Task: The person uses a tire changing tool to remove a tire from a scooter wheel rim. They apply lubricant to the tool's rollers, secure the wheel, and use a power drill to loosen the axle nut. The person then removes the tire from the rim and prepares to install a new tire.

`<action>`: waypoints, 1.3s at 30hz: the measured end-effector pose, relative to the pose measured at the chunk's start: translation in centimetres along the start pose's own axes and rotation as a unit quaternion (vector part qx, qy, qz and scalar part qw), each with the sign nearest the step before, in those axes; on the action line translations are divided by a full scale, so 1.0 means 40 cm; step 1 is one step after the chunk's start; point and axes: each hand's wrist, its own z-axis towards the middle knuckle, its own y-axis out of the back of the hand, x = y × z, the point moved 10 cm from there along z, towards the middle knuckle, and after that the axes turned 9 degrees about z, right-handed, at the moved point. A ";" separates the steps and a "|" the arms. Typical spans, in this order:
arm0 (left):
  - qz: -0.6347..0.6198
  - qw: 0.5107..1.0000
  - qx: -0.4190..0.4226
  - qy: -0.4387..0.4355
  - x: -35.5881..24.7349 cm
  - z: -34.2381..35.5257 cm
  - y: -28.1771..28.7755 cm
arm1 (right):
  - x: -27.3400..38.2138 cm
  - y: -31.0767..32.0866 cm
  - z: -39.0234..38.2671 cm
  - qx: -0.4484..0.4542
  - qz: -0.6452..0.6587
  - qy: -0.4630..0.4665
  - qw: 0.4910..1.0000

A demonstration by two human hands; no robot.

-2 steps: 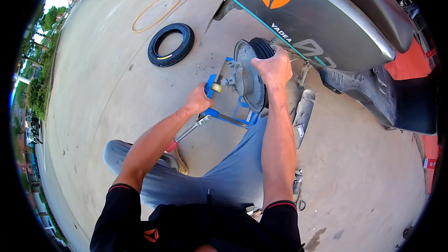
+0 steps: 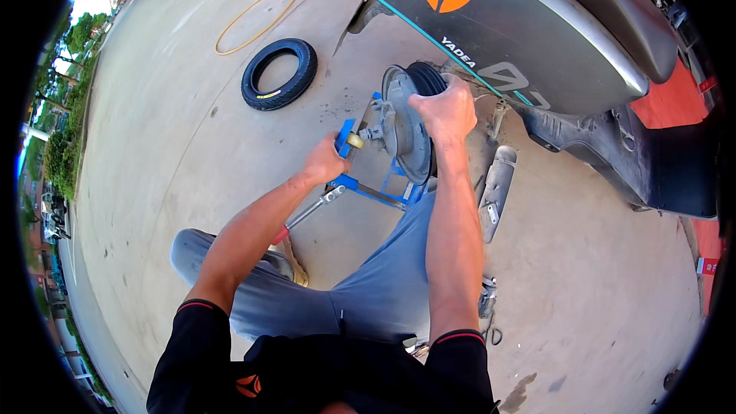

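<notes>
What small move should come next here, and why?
Perhaps the right hand, gripping the wheel, should ease it toward the yellow roller: the axle end points at the roller, and the left hand appears to grip the blue frame beside it.

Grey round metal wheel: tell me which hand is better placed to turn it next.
Probably the right hand: it grips the wheel by its edge, while the left hand is at the blue metal frame.

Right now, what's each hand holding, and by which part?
Right hand: the wheel, by its upper right edge. Left hand: the blue stand, by its left side, beside the yellow roller.
</notes>
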 end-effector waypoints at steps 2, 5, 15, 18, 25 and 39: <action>-0.010 1.000 0.008 0.015 -0.018 0.034 -0.013 | -0.012 0.008 0.005 -0.009 -0.003 -0.012 1.000; -0.077 0.994 0.026 0.071 0.129 0.031 -0.080 | -0.006 -0.043 -0.005 -0.036 -0.023 0.014 0.999; -0.113 0.985 0.103 0.084 0.141 0.011 -0.137 | -0.044 -0.185 0.003 -0.033 -0.010 -0.002 0.999; -0.092 0.992 0.056 0.063 0.023 0.043 -0.043 | -0.087 -0.196 0.012 -0.040 -0.008 -0.025 0.999; 0.188 0.952 0.197 -0.138 -0.138 0.262 -0.046 | -0.107 -0.214 0.024 -0.033 -0.011 -0.066 0.997; 0.207 0.964 0.113 -0.119 -0.193 0.341 -0.124 | -0.206 -0.208 0.051 -0.077 0.011 -0.089 0.993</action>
